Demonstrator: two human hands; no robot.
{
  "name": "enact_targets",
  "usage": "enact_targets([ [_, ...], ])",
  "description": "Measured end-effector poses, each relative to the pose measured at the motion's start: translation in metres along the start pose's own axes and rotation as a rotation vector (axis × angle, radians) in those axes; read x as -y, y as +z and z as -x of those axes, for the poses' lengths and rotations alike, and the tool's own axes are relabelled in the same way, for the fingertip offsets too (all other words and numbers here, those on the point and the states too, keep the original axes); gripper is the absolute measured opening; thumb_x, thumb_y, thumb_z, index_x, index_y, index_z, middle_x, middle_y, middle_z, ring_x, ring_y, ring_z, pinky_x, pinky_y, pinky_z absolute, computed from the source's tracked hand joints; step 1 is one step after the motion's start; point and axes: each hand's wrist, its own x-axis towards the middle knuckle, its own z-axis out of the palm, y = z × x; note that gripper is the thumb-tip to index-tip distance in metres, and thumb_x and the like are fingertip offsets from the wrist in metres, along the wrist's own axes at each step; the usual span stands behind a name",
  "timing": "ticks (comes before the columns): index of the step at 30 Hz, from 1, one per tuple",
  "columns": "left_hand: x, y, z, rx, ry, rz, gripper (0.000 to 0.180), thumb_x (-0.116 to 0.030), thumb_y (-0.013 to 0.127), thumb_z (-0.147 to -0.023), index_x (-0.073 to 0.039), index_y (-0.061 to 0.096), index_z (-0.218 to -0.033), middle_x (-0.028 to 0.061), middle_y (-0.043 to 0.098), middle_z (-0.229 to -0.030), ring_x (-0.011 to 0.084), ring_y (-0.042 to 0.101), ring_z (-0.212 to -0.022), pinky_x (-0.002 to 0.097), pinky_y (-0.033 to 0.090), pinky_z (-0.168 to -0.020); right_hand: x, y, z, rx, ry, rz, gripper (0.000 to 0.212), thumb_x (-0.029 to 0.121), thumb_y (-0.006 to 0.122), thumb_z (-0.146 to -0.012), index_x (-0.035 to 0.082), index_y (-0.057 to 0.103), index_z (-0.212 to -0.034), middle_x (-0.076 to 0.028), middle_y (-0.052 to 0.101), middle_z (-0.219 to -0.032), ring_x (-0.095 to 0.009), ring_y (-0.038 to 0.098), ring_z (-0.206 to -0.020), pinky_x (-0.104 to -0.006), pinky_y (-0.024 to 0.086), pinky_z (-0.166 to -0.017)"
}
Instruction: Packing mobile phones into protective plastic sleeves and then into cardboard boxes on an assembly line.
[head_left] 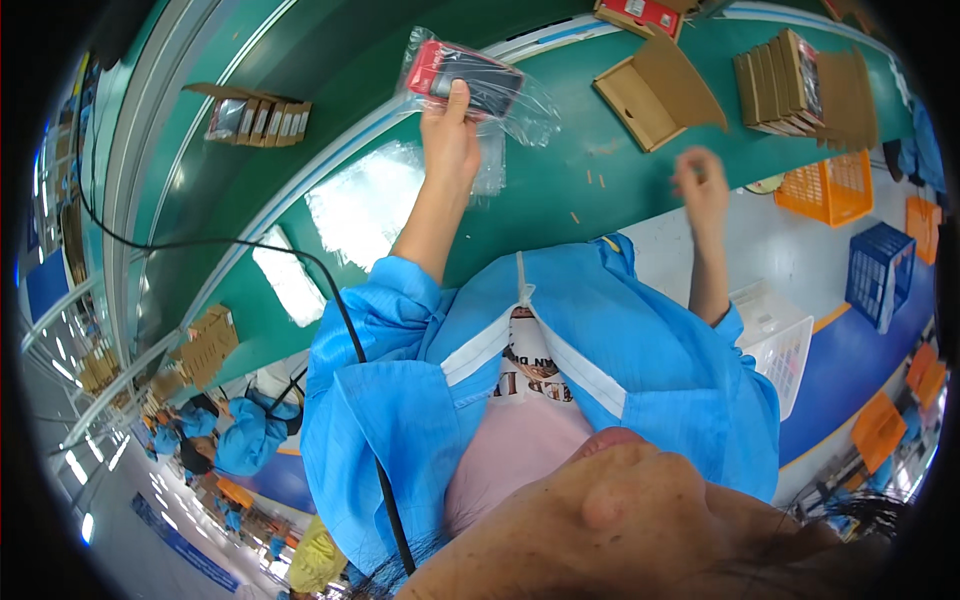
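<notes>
Your left hand (450,145) is raised over the green flat-topped workbench (545,205), its thumb pressed on top and its fingers underneath, gripping a clear, crinkled plastic bag (538,122). Inside the bag is a flat rectangular package in red and black (490,85), tilted, its red end toward your left. The loose end of the bag spreads out to the right, past the package.

Your right hand (703,175) is well apart from the left, near the bench's front edge, with its fingers loosely curled; they are blurred, so you cannot tell whether anything is pinched between them. Just beyond that hand lies an open brown cardboard box (632,105), its flap raised on the far right side. Farther right stands a row of upright brown cardboard boxes (780,85).

Small thin orange scraps (590,178) lie on the bench between your hands. To the left of your left forearm is a bright whitish rectangular patch (365,205). Past the pale rail, another row of small brown boxes (262,120) sits at your left. Beyond your right forearm are an orange plastic crate (830,190) and a blue plastic crate (880,275).
</notes>
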Motion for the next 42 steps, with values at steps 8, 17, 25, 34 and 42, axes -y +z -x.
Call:
enact_targets([
  [8,0.055,0.061,0.004,0.360,1.038,-1.013,0.031,-0.003,0.066,-0.076,-0.010,0.064,-0.106,0.0121,0.064,-0.103,0.0301,0.057,-0.100,0.0361,0.045,-0.086,-0.024,0.014,-0.071,-0.180,-0.332,0.305,0.056,0.046,0.057,-0.089,-0.007,0.061,-0.070,-0.020,0.063,-0.065,-0.026,0.067,-0.059,-0.0347,0.049,-0.057],
  [17,0.109,0.056,0.018,0.233,0.343,-1.288,0.041,-0.020,0.073,-0.073,0.004,0.054,-0.100,0.0213,0.062,-0.093,0.0334,0.060,-0.088,0.0392,0.047,-0.074,-0.016,0.081,-0.017,-0.297,-0.417,0.259,0.024,0.024,0.055,-0.092,0.002,0.064,-0.097,-0.021,0.064,-0.083,-0.039,0.061,-0.074,-0.0427,0.049,-0.064],
  [25,0.114,0.036,0.004,0.657,0.839,-1.746,0.048,-0.024,0.069,-0.075,-0.006,0.056,-0.117,0.0142,0.050,-0.122,0.0326,0.046,-0.112,0.0437,0.037,-0.093,-0.015,0.073,-0.016,-0.315,-0.397,0.238,0.025,0.025,0.056,-0.091,0.004,0.065,-0.100,-0.019,0.064,-0.085,-0.039,0.061,-0.075,-0.0426,0.049,-0.065],
  [34,0.047,-0.039,-0.002,0.301,0.785,-1.733,0.040,-0.017,0.062,-0.080,-0.002,0.054,-0.116,0.0168,0.047,-0.126,0.0382,0.040,-0.118,0.0479,0.031,-0.099,-0.050,-0.077,-0.082,-0.661,-0.232,0.691,0.046,0.038,0.050,-0.093,-0.002,0.063,-0.077,-0.023,0.060,-0.066,-0.040,0.060,-0.065,-0.0476,0.046,-0.058],
  [42,0.013,-0.100,0.023,0.640,0.698,-1.757,0.027,-0.018,0.066,-0.077,-0.005,0.058,-0.099,0.0105,0.054,-0.102,0.0314,0.049,-0.096,0.0422,0.037,-0.081,0.032,-0.010,-0.085,-0.130,-0.348,0.669,0.036,0.035,0.059,-0.087,0.001,0.062,-0.076,-0.023,0.062,-0.076,-0.040,0.061,-0.074,-0.0476,0.047,-0.066],
])
